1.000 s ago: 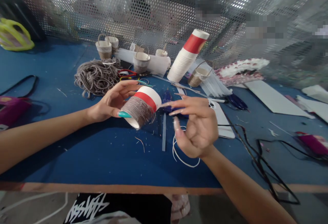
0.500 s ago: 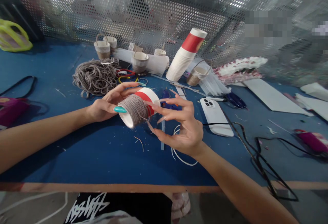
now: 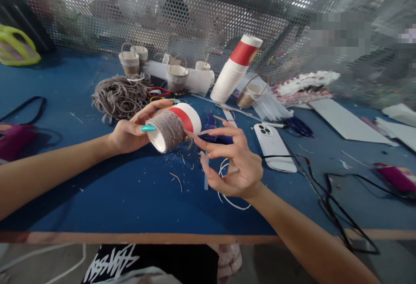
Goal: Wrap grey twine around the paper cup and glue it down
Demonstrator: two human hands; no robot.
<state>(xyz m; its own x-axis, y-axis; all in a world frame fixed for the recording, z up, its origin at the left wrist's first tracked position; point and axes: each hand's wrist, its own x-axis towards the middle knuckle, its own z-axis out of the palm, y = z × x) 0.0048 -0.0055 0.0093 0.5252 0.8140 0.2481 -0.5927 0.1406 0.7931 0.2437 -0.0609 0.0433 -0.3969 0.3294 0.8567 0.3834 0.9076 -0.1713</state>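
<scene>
My left hand [image 3: 131, 133] grips a paper cup [image 3: 166, 131] lying on its side in the air, thumb near its narrow end and fingers behind it. Grey-brown cord is wound round the half near that end; the other half shows a red band and white rim. Close to the edge of the winding, my right hand [image 3: 234, 162] has its fingers apart, one long nail at the cup's side. Whether that nail touches the cord I cannot tell. Behind the right fingers lies a blue glue gun [image 3: 212, 129], partly hidden.
A heap of grey cord [image 3: 120, 98] lies back left. Small cord-wrapped baskets [image 3: 177, 78] and a leaning stack of paper cups [image 3: 234, 69] stand by the mesh screen. To the right are a white phone [image 3: 275, 147], black cables [image 3: 312, 180] and white boards [image 3: 351, 121].
My right hand has drawn back slightly from the cup, its thumb moving right and away from the winding. The cup has shifted a little up and left in my left hand.
</scene>
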